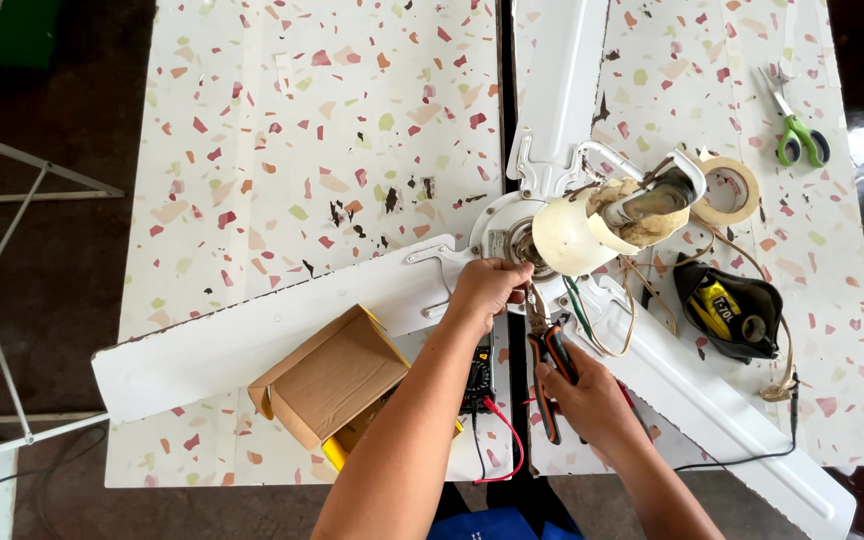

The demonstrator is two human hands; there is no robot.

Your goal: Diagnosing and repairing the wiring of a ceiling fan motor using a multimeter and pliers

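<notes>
Hands: left (487,288) pinching one ceiling fan (542,235) hub, right (582,395) gripping one pliers (545,355); three blades.

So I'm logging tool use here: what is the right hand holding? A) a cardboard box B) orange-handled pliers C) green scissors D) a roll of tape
B: the right hand grips the orange-handled pliers, nose toward the fan hub; the scissors, tape and box lie untouched.

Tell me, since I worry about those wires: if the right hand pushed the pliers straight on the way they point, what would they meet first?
Probably the fan motor hub, right by the left hand. The right hand holds the pliers pointing up at it. The wires lie off to the side; depth is unclear.
</notes>
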